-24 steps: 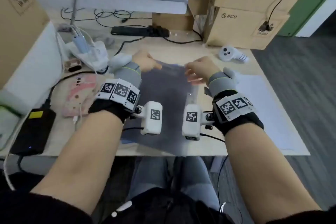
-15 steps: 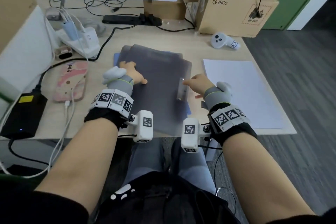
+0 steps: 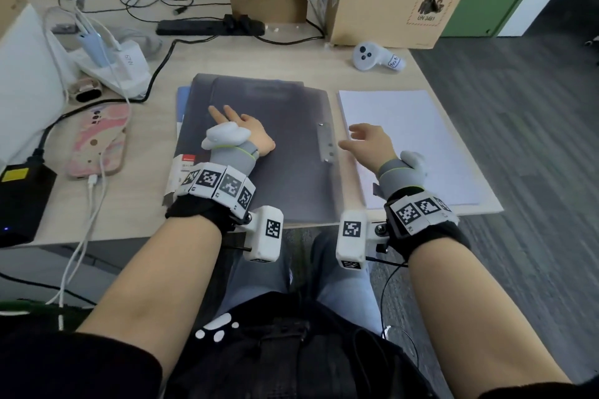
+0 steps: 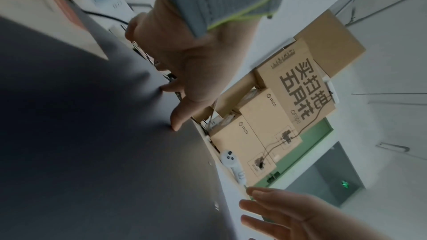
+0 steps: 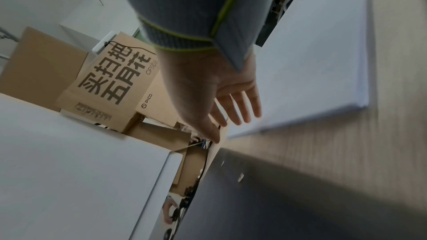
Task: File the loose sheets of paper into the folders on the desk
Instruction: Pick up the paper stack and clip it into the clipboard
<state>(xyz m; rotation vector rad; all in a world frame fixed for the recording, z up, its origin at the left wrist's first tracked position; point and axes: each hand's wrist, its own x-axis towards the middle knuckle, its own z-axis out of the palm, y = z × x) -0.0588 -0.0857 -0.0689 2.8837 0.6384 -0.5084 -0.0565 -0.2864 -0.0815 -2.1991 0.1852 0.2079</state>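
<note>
The left hand (image 3: 249, 136) lies on the dark grey folder (image 3: 291, 178) at the near middle of the surface (image 3: 372, 74), its grip spread, fingertips (image 4: 176, 125) pressing the cover. A blue folder (image 3: 182, 100) peeks out beneath the grey one's left edge. Just right, the right hand (image 3: 369, 142) hovers with grip spread and fingers relaxed, holding nothing, over the left edge of the white paper stack (image 3: 421, 139), which lies beside the folder. Farther back rest a white controller (image 3: 376, 57) and a cardboard box (image 3: 389, 6).
</note>
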